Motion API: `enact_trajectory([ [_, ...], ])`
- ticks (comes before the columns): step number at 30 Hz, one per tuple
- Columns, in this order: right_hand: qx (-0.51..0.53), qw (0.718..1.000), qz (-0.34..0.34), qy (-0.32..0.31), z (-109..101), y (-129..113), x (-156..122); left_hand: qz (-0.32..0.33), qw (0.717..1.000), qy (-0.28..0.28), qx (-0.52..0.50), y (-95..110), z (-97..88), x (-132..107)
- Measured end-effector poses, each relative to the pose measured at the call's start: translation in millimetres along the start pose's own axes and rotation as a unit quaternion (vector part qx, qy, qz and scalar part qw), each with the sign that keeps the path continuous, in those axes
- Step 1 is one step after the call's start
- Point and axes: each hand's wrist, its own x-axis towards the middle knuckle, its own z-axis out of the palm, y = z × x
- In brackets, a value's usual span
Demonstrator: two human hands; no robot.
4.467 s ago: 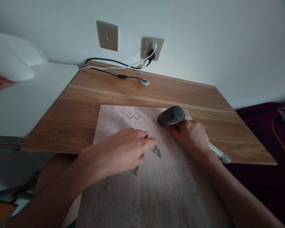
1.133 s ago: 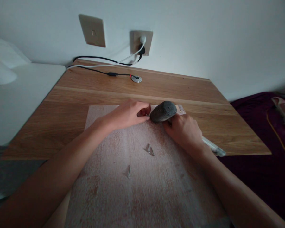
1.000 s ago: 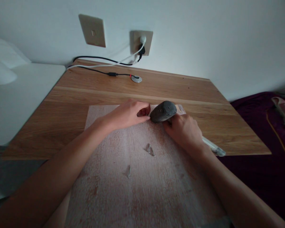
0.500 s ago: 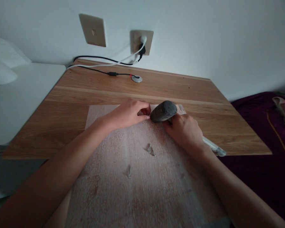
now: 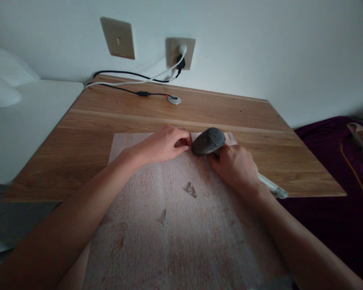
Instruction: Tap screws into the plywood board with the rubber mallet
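Observation:
My right hand (image 5: 234, 165) is wrapped round the handle of a hammer. The hammer's dark grey, blunt head (image 5: 208, 141) points up and left, and the pale handle end (image 5: 272, 186) sticks out behind my wrist. Close to the left of the head, my left hand (image 5: 167, 144) has its thumb and fingertips pinched together over the far part of a worn, whitish board (image 5: 145, 241). What the pinch holds is too small and hidden to make out. Several small metal nails lie on the board: one nail (image 5: 164, 217) lies apart, others (image 5: 192, 190) lie together.
Beneath the board is a wood-grain tabletop (image 5: 224, 108) against a white wall. Black and white cables (image 5: 124, 82) run along its back to a wall socket (image 5: 187, 54), near a metal grommet (image 5: 174, 100). A white surface (image 5: 42, 117) adjoins left; purple cloth (image 5: 326, 141) lies right.
Almost nothing differs. The left fingertips have shifted very slightly beside the hammer head, which stays in place.

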Motion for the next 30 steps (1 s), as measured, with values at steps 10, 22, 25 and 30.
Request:
enact_trajectory([
  [10, 0.013, 1.000, -0.005, 0.001, 0.1, 1.4, 0.1, -0.014, 1.000, -0.005, -0.002, 1.0, -0.8, -1.6],
  [22, 0.007, 1.000, -0.006, -0.001, 0.5, 1.1, 0.4, -0.047, 0.998, 0.019, 0.034, 1.3, 0.6, -1.5],
  [25, 0.007, 1.000, -0.005, -0.002, 0.6, 1.2, 0.6, -0.045, 0.998, 0.020, 0.034, 0.8, 1.2, -1.4],
  [30, 0.003, 1.000, -0.006, 0.001, 0.0, 1.0, 0.9, -0.046, 0.998, 0.016, 0.034, 1.7, 0.5, -1.1],
])
